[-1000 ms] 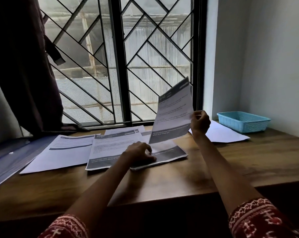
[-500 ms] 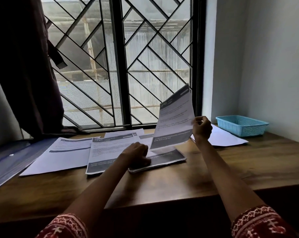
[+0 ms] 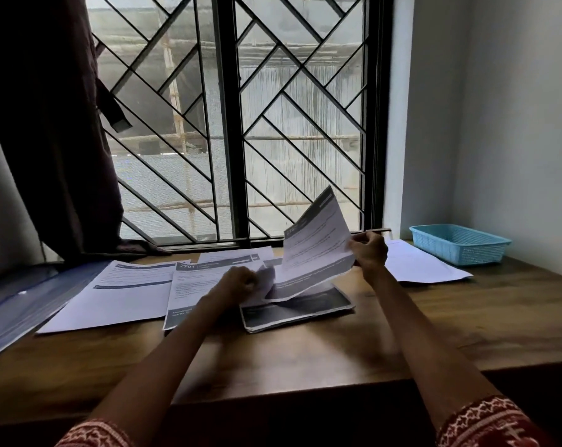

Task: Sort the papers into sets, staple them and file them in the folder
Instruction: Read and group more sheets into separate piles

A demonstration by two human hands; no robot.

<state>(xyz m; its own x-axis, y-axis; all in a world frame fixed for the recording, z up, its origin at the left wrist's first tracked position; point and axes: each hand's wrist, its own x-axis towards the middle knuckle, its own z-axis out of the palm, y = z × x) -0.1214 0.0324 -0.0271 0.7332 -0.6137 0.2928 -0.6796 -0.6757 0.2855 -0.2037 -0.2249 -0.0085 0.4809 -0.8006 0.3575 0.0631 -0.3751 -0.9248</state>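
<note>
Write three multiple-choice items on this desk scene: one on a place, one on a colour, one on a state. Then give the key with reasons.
1. Where does the basket stand?
A. far right of the desk, by the wall
B. on the folder
C. at the desk's near edge

2. What colour is the folder?
A. red
B. blue
C. yellow

3. What is the right hand doing?
A. lying flat on the desk
B. gripping the basket
C. holding a sheet raised above the stack

Key:
1 A: the basket sits in the right corner, beyond a loose paper.
2 B: the folder at the left edge shows blue.
3 C: the fingers pinch the sheet's right edge, and the sheet tilts up clear of the stack.
</note>
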